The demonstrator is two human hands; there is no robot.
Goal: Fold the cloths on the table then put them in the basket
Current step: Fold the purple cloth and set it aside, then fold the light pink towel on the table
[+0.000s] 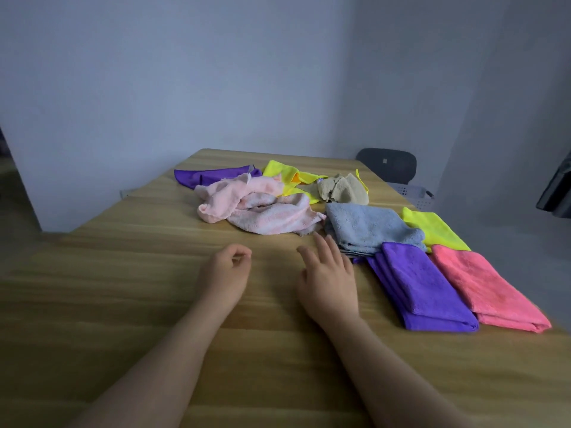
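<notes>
Our two forearms enter from the lower edge, cut off there. The left hand curls its fingers toward the thumb and holds nothing. The right hand is spread, fingers straight, over the table. Just right of its fingertips lies the folded grey cloth, then the folded purple cloth. Beyond both hands sits the unfolded heap. Farther right, the table edge hides most of the basket.
</notes>
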